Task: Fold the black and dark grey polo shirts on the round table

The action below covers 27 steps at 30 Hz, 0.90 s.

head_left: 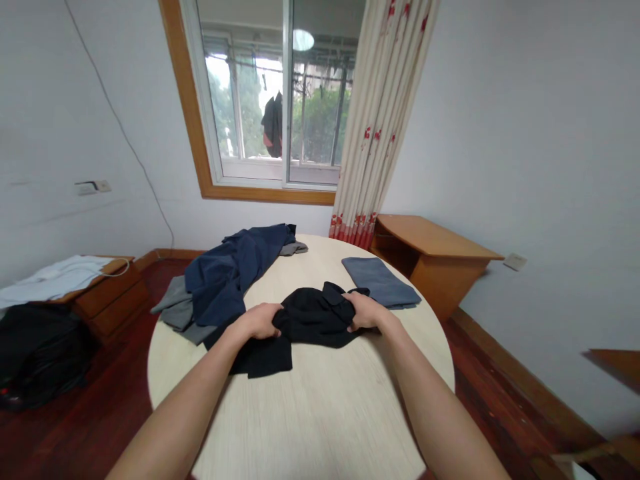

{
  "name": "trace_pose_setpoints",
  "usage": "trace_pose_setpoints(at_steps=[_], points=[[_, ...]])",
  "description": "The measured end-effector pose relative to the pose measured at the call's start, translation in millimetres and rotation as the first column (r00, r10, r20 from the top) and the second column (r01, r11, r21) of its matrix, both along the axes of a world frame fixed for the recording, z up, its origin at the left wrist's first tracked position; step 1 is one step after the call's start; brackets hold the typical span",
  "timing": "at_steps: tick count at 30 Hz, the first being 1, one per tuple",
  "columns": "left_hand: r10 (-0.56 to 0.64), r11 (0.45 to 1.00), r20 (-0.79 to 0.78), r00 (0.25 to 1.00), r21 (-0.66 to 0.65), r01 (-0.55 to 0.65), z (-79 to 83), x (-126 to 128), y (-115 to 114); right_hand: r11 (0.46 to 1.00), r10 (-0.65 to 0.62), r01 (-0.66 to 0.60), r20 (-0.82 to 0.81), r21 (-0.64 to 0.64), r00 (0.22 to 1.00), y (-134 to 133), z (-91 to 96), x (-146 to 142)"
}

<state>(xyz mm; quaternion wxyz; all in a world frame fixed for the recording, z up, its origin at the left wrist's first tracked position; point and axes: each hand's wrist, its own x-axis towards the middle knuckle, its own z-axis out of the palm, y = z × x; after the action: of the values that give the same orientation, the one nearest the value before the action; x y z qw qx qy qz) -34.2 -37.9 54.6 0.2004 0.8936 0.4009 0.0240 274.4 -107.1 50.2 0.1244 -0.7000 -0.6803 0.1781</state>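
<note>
Round wooden table (320,407): black garment (313,319) lies between the fingers, long axis left-right; left hand (259,321) and right hand (364,311) pinch its ends, fingers curled (equally near).

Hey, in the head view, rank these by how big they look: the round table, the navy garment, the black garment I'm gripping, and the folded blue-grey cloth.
1. round table
2. navy garment and black garment: they look about alike and both are crumpled, so not ranked
3. folded blue-grey cloth
</note>
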Motion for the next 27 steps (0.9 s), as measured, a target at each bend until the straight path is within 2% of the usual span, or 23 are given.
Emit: trace_pose_setpoints(at_steps=[2, 4, 6, 7, 9, 11, 12, 13, 14, 15, 16, 17, 18, 20, 22, 25, 27], points=[[-0.126, 0.990, 0.139, 0.982, -0.044, 0.133, 12.3, -9.3, -0.3, 0.999, 0.036, -0.038, -0.077, -0.024, 0.996, -5.4, 7.4, -7.2], [-0.159, 0.986, 0.316, 0.935, 0.009, 0.165, 30.6, -26.3, -3.7, 0.985, 0.118, -0.146, -0.258, -0.092, 0.959, -15.2, 17.5, -10.4], [-0.106, 0.992, 0.476, 0.873, 0.115, 0.058, 51.3, -48.6, -10.5, 0.957, 0.189, -0.265, -0.432, -0.122, 0.882, -24.1, 31.6, -11.6], [-0.074, 0.985, 0.529, 0.846, 0.174, -0.022, 61.3, -60.5, -14.4, 0.951, 0.216, -0.295, -0.477, -0.095, 0.852, -25.5, 40.6, -12.5], [-0.012, 0.934, 0.573, 0.820, 0.300, -0.196, 79.2, -82.7, -20.6, 0.956, 0.274, -0.290, -0.470, 0.040, 0.839, -17.1, 63.1, -17.0], [0.054, 0.842, 0.581, 0.812, 0.411, -0.349, 94.6, -99.4, -21.0, 0.935, 0.322, -0.231, -0.370, 0.269, 0.871, 9.6, 91.1, -26.6], [0.088, 0.790, 0.587, 0.805, 0.451, -0.416, 101.4, -104.8, -18.1, 0.896, 0.333, -0.199, -0.306, 0.397, 0.892, 29.6, 106.2, -33.2], [0.125, 0.735, 0.596, 0.793, 0.481, -0.478, 107.6, -107.9, -13.0, 0.825, 0.306, -0.120, -0.258, 0.552, 0.916, 52.9, 121.3, -40.5], [0.164, 0.679, 0.605, 0.779, 0.504, -0.534, 112.7, -109.0, -5.6, 0.718, 0.265, -0.047, -0.211, 0.694, 0.941, 78.4, 135.6, -48.3], [0.202, 0.626, 0.609, 0.767, 0.522, -0.579, 116.2, -108.3, 3.5, 0.634, 0.228, -0.035, -0.143, 0.772, 0.963, 104.4, 148.2, -56.0], [0.240, 0.581, 0.603, 0.761, 0.539, -0.610, 117.8, -106.3, 14.1, 0.588, 0.185, -0.032, -0.096, 0.808, 0.978, 129.5, 158.2, -63.4], [0.277, 0.548, 0.585, 0.762, 0.555, -0.625, 116.8, -103.6, 25.4, 0.591, 0.154, -0.024, -0.083, 0.806, 0.985, 152.1, 164.9, -70.1], [0.315, 0.536, 0.547, 0.775, 0.572, -0.621, 113.0, -100.9, 36.9, 0.625, 0.114, 0.001, -0.092, 0.781, 0.989, 171.2, 167.7, -75.9], [0.402, 0.562, 0.415, 0.816, 0.592, -0.578, 97.5, -96.9, 58.0, 0.710, 0.047, 0.029, -0.088, 0.704, 0.995, 195.6, 160.2, -83.4], [0.482, 0.640, 0.227, 0.846, 0.568, -0.518, 75.0, -96.2, 73.2, 0.771, 0.015, 0.023, -0.055, 0.636, 0.998, 200.7, 136.4, -83.3], [0.503, 0.751, 0.009, 0.864, 0.489, -0.443, 44.0, -97.0, 81.7, 0.862, 0.003, -0.048, 0.090, 0.504, 0.996, 178.6, 83.0, -64.8], [0.490, 0.771, -0.026, 0.871, 0.479, -0.420, 34.7, -93.3, 79.1, 0.936, -0.052, -0.021, 0.196, 0.352, 0.979, 151.6, 47.9, -41.0]])
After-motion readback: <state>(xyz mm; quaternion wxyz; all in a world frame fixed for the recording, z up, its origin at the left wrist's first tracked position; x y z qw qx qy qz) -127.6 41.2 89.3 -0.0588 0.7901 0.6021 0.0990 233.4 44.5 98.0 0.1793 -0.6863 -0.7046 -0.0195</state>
